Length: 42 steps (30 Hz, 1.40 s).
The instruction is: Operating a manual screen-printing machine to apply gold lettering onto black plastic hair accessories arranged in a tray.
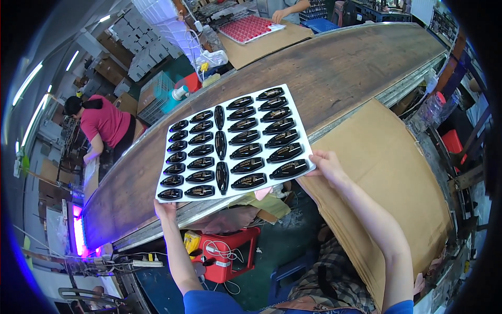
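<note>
A white rectangular sheet (291, 104) is held up in front of me, slightly tilted. Rows of glossy black, pointed-oval pieces (246, 137) with gold print cover it, several standing lengthwise in one middle column. My left hand (166, 209) grips the sheet's near left corner from below, its fingers mostly hidden underneath. At the near right corner my right hand (328, 166) pinches the edge, thumb on top. The sheet hangs over the near edge of a long brown conveyor belt (361, 57); whether it touches the belt I cannot tell.
Brown cardboard sheets (384, 157) are stacked at my right. A red stool (230, 256) with a white cable stands below. Across the belt, a tray of red pieces (252, 28) lies near another person's hand (281, 15). A co-worker in pink (106, 121) leans at the left near purple light.
</note>
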Tool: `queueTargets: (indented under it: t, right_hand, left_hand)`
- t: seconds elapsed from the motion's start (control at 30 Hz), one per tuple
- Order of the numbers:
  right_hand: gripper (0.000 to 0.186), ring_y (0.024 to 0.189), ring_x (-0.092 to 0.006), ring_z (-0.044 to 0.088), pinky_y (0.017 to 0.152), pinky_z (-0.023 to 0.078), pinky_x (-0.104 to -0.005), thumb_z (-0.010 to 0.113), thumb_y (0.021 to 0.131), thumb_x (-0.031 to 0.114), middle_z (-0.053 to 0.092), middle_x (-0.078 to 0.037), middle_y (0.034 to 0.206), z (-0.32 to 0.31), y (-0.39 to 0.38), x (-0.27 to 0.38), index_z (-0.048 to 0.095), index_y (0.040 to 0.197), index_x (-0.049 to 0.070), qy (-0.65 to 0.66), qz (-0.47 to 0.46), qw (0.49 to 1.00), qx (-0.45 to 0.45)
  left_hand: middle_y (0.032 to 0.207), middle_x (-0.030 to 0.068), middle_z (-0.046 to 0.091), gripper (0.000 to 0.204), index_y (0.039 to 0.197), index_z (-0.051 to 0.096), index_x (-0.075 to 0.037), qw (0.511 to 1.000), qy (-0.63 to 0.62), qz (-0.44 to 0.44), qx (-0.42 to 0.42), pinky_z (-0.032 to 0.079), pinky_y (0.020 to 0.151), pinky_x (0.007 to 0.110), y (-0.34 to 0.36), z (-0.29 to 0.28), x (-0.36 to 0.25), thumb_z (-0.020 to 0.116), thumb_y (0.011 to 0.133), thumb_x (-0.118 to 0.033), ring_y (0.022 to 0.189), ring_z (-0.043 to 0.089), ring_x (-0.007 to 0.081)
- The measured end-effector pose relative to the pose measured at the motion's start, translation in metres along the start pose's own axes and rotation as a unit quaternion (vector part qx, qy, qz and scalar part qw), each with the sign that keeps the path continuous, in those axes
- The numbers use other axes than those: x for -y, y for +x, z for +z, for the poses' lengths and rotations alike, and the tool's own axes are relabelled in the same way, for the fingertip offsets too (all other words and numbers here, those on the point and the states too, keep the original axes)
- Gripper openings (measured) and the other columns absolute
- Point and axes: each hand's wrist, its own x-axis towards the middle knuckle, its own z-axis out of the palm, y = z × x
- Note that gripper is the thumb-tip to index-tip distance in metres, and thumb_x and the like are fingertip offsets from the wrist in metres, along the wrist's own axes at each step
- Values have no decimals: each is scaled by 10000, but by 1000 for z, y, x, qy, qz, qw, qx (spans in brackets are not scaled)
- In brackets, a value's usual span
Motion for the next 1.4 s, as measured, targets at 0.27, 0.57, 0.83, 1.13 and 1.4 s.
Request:
queueTargets:
  t: [0.27, 0.57, 0.83, 1.13, 1.4]
  right_hand:
    - [213, 746, -198, 603, 567, 540, -276, 422, 846, 65, 593, -128, 878, -13, 59, 26, 540, 981, -50, -10, 4, 999, -31]
    - [394, 998, -216, 504, 819, 466, -356, 401, 837, 85, 472, -146, 1121, -45, 116, 23, 358, 1210, -37, 56, -33, 988, -142]
    - [437, 1066, -217, 463, 865, 432, -326, 451, 871, 152, 429, -159, 1189, -36, 46, 36, 315, 1247, -23, 27, -115, 985, -126]
    - [266, 814, -187, 588, 741, 475, -305, 408, 901, 166, 594, -126, 921, -48, -153, 16, 503, 1055, -30, -42, -97, 994, -38]
    - [215, 707, -163, 590, 642, 484, -267, 430, 892, 147, 599, -115, 843, -93, -270, -9, 535, 956, -30, -91, -106, 965, -223]
  left_hand:
    - [1235, 132, 416, 434, 1211, 370, -47, 996, -67, -65, 0, 339, 956, 485, -11, 7, 20, 203, 915, -317, 1152, 396, 289]
    - [1293, 157, 339, 422, 1261, 317, -103, 985, -121, -105, 61, 269, 991, 512, -33, 56, 63, 211, 922, -331, 1202, 326, 307]
    - [1253, 218, 358, 416, 1215, 328, -29, 979, -114, -142, 88, 284, 981, 526, -30, 60, 59, 202, 923, -298, 1192, 324, 360]
    - [1151, 277, 437, 374, 1147, 345, 84, 986, -48, -155, 34, 409, 925, 442, -7, 19, 47, 244, 936, -207, 1091, 446, 367]
    - [1014, 297, 500, 251, 1030, 361, 148, 992, 65, -109, 11, 482, 822, 460, 9, 8, 47, 281, 863, -20, 966, 529, 395]
